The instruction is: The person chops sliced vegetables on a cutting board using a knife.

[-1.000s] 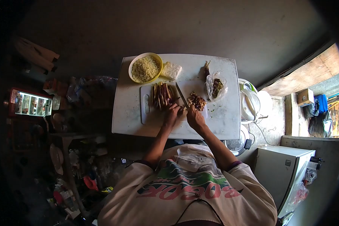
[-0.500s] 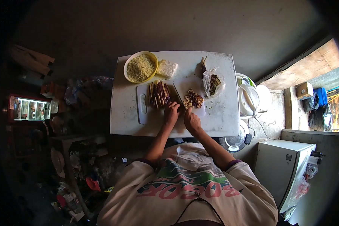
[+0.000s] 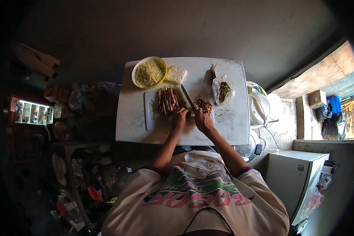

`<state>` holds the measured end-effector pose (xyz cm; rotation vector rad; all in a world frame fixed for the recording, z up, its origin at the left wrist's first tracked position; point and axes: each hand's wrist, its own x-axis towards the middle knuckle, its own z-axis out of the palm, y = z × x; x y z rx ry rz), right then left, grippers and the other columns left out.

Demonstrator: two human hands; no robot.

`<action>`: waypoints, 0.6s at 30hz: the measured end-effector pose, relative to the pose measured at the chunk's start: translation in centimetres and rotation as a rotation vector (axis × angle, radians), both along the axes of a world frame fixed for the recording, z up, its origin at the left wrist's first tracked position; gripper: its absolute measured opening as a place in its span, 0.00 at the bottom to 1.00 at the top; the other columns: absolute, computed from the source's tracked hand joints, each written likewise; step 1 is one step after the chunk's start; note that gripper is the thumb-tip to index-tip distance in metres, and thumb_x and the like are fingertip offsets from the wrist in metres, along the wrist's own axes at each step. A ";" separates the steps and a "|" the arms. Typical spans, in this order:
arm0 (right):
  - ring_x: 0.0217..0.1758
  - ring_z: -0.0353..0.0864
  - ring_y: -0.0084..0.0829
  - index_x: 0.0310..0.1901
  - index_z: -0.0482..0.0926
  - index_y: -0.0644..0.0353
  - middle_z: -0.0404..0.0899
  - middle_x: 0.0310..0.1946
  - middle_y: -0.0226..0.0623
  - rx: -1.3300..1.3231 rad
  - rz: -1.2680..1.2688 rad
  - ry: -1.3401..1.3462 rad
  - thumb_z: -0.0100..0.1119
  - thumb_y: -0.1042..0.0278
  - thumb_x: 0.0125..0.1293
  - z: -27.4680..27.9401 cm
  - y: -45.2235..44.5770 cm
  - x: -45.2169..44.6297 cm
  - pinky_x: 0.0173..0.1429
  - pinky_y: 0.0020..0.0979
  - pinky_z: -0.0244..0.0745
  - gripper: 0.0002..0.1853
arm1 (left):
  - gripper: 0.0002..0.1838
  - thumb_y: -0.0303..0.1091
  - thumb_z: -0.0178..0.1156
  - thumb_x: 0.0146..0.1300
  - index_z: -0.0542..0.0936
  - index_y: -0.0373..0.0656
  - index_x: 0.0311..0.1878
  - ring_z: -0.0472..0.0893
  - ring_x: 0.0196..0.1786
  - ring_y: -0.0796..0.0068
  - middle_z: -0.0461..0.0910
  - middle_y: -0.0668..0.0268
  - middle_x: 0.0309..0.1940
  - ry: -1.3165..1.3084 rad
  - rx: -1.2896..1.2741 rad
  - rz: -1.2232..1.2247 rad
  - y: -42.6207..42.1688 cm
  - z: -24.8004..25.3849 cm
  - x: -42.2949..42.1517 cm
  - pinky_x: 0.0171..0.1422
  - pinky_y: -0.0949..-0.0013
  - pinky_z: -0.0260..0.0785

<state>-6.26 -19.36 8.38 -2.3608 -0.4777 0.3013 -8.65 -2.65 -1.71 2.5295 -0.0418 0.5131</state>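
Purple-and-pale strips (image 3: 167,100) lie on the left of a white cutting board (image 3: 150,124), the left hand (image 3: 179,118) bent at their near end, its grip unclear, while the right hand's (image 3: 203,119) fingers wrap a knife (image 3: 188,95) beside chopped pieces (image 3: 204,104) on the right.

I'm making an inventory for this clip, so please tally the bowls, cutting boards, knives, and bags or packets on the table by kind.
Bowls: 1, the yellow bowl
Cutting boards: 1, the pale cutting board
Knives: 1, the knife in the right hand
Bags or packets: 2, the whitish packet and clear bag
Total: 5
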 end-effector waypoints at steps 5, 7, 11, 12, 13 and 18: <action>0.28 0.81 0.59 0.55 0.63 0.70 0.78 0.22 0.59 -0.094 -0.024 -0.014 0.45 0.66 0.68 0.0 -0.5 -2.2 0.32 0.54 0.75 0.19 | 0.10 0.25 0.60 0.57 0.81 0.37 0.43 0.79 0.45 0.57 0.78 0.58 0.38 0.139 -0.102 -0.023 -0.9 8.1 -1.4 0.51 0.63 0.71; 0.29 0.80 0.60 0.61 0.60 0.71 0.78 0.22 0.61 -0.064 -0.060 0.069 0.44 0.66 0.68 0.4 -0.5 -3.4 0.32 0.55 0.74 0.24 | 0.11 0.24 0.62 0.57 0.80 0.37 0.45 0.78 0.48 0.57 0.76 0.56 0.39 0.198 -0.175 -0.017 -0.5 6.9 -1.5 0.53 0.64 0.69; 0.28 0.79 0.62 0.52 0.63 0.70 0.77 0.22 0.61 -0.019 -0.039 0.105 0.44 0.66 0.68 -1.0 -0.7 -4.2 0.32 0.56 0.73 0.17 | 0.14 0.27 0.67 0.53 0.81 0.40 0.45 0.77 0.49 0.57 0.79 0.62 0.43 0.119 -0.194 0.063 0.3 6.4 -1.9 0.53 0.59 0.71; 0.28 0.79 0.62 0.52 0.63 0.70 0.77 0.22 0.61 -0.016 -0.038 0.106 0.44 0.66 0.68 -0.9 -0.7 -4.1 0.32 0.56 0.73 0.17 | 0.14 0.26 0.66 0.54 0.81 0.40 0.46 0.77 0.50 0.57 0.79 0.61 0.44 0.098 -0.124 0.067 0.5 7.8 -1.9 0.56 0.58 0.70; 0.28 0.78 0.64 0.48 0.62 0.67 0.77 0.22 0.62 -0.007 -0.057 0.096 0.44 0.65 0.69 -0.8 -0.7 -3.8 0.32 0.58 0.71 0.14 | 0.15 0.24 0.65 0.54 0.80 0.39 0.47 0.77 0.52 0.56 0.78 0.60 0.46 0.077 -0.056 0.071 0.6 8.7 -1.8 0.58 0.57 0.69; 0.26 0.77 0.65 0.44 0.60 0.65 0.76 0.21 0.62 -0.035 -0.056 0.017 0.44 0.65 0.69 -1.4 -1.3 -2.4 0.32 0.60 0.70 0.12 | 0.17 0.20 0.61 0.56 0.79 0.39 0.50 0.73 0.56 0.53 0.76 0.57 0.50 0.070 -0.265 0.048 0.9 5.3 -0.3 0.64 0.53 0.64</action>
